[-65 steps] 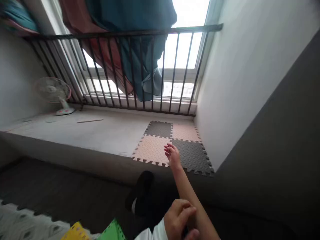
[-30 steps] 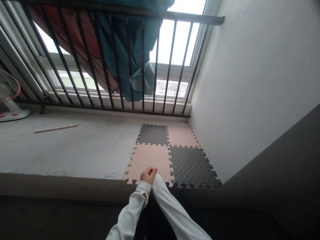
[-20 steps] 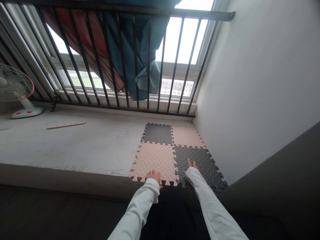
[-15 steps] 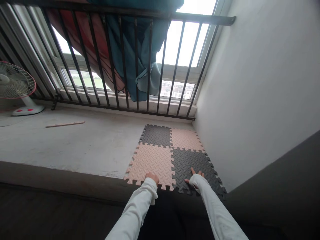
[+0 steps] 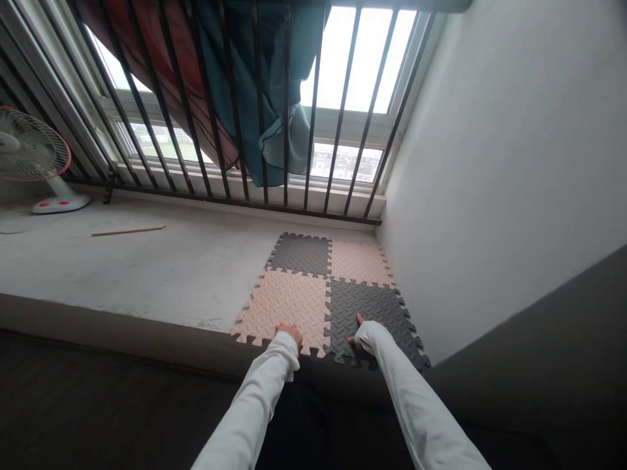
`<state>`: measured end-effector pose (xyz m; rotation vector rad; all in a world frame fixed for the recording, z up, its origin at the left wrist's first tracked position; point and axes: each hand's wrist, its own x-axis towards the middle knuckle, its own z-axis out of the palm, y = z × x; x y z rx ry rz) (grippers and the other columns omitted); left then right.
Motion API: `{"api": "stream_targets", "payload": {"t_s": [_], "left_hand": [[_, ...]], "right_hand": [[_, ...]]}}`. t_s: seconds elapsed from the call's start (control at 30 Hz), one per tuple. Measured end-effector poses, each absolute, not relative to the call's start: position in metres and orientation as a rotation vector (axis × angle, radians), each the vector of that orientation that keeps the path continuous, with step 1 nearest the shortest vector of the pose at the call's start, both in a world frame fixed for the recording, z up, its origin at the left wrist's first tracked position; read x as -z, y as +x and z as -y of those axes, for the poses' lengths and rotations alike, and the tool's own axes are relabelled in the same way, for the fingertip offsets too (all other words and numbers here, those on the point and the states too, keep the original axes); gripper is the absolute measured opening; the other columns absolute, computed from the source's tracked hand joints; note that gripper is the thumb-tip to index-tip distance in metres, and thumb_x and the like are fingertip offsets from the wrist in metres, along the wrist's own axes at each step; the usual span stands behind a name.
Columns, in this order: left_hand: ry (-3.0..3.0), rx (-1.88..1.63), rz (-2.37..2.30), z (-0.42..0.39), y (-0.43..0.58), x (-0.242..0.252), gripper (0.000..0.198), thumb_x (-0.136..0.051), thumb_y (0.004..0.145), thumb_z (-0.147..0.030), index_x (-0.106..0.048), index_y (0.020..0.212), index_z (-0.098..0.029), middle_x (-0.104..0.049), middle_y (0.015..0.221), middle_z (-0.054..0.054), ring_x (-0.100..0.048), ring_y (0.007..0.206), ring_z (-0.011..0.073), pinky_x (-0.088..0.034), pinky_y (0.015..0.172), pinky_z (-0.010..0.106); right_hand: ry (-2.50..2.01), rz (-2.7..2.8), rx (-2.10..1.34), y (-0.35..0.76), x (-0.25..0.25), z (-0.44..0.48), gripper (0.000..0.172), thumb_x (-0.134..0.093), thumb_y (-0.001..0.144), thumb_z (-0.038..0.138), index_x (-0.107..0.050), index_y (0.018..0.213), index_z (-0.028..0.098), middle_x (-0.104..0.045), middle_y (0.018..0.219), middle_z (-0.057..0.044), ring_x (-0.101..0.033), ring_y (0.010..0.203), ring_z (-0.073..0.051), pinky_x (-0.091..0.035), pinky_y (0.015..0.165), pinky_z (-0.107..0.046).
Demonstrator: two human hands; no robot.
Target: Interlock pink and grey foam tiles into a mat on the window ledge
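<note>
Four interlocking foam mat tiles lie joined on a raised concrete ledge, two pink and two dark grey in a checker pattern. My left hand (image 5: 290,333) rests on the near edge of the near pink tile (image 5: 287,303), its fingers mostly hidden by the white sleeve. My right hand (image 5: 359,327) lies on the near dark grey tile (image 5: 372,310) with fingers stretched out flat. A far grey tile (image 5: 300,253) and a far pink tile (image 5: 357,262) sit behind them.
Black railing bars (image 5: 259,104) stand before a window at the ledge's back, with teal and red cloth (image 5: 245,72) hanging behind. A small fan (image 5: 34,156) and a thin wooden stick (image 5: 128,230) are at the left. A white wall (image 5: 490,163) borders the mats on the right.
My hands were together near the pink tile's edge; they have parted, the left onto the pink tile and the right onto the grey tile. The view has tilted slightly.
</note>
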<state>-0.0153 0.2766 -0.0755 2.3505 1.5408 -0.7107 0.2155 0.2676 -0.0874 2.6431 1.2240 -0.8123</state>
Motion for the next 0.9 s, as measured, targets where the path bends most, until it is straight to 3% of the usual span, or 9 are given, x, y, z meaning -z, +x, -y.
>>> {"api": "stream_targets", "payload": {"t_s": [0.1,0.2,0.3,0.37,0.63,0.9], "left_hand": [[2.382,0.704,-1.585,-0.268,-0.016,0.073,0.081,-0.061,0.052,-0.023,-0.032,0.126,-0.009,-0.045,0.121,0.023,-0.035,0.115,0.0361,-0.035,0.085,0.046],[2.373,0.684,-1.711,-0.259,-0.013,0.075,0.071,-0.052,0.064,-0.022,-0.028,0.127,-0.004,-0.037,0.125,0.029,-0.035,0.114,0.0382,-0.032,0.084,0.049],[2.311,0.571,-1.857,-0.254,-0.009,0.081,0.052,-0.033,0.075,-0.014,-0.033,0.125,-0.003,-0.039,0.122,0.03,-0.041,0.11,0.0361,-0.033,0.082,0.049],[2.298,0.463,-1.884,-0.253,-0.01,0.085,0.049,-0.023,0.076,-0.01,-0.038,0.123,-0.005,-0.042,0.12,0.029,-0.043,0.108,0.0342,-0.035,0.08,0.047],[2.26,0.316,-1.952,-0.25,-0.005,0.101,0.048,-0.026,0.076,-0.009,-0.039,0.123,-0.007,-0.04,0.124,0.026,-0.038,0.111,0.0356,-0.038,0.076,0.049],[2.248,0.249,-2.039,-0.249,0.0,0.1,0.048,-0.019,0.079,-0.007,-0.048,0.116,-0.01,-0.047,0.12,0.021,-0.042,0.108,0.03,-0.037,0.077,0.044]], "right_hand": [[2.626,-1.051,0.82,0.21,0.081,-0.265,0.112,-0.078,0.017,0.036,-0.039,0.121,0.03,-0.015,0.138,-0.018,-0.011,0.122,-0.044,-0.019,0.089,-0.063],[2.672,-1.085,0.81,0.208,0.079,-0.261,0.103,-0.078,0.023,0.038,-0.041,0.119,0.031,-0.016,0.139,-0.016,-0.01,0.123,-0.042,-0.018,0.091,-0.062],[2.724,-1.111,0.828,0.209,0.082,-0.259,0.102,-0.078,0.022,0.039,-0.044,0.118,0.028,-0.015,0.138,-0.017,-0.009,0.123,-0.043,-0.019,0.092,-0.06],[2.742,-1.105,0.844,0.21,0.084,-0.259,0.108,-0.079,0.017,0.037,-0.043,0.118,0.027,-0.014,0.138,-0.019,-0.008,0.123,-0.044,-0.018,0.092,-0.06],[2.619,-1.112,0.791,0.212,0.086,-0.262,0.11,-0.077,0.022,0.044,-0.034,0.123,0.036,-0.013,0.14,-0.013,-0.01,0.124,-0.041,-0.017,0.093,-0.06],[2.579,-1.076,0.769,0.212,0.088,-0.264,0.111,-0.075,0.028,0.045,-0.027,0.127,0.033,-0.014,0.139,-0.016,-0.011,0.123,-0.041,-0.019,0.09,-0.06]]}}
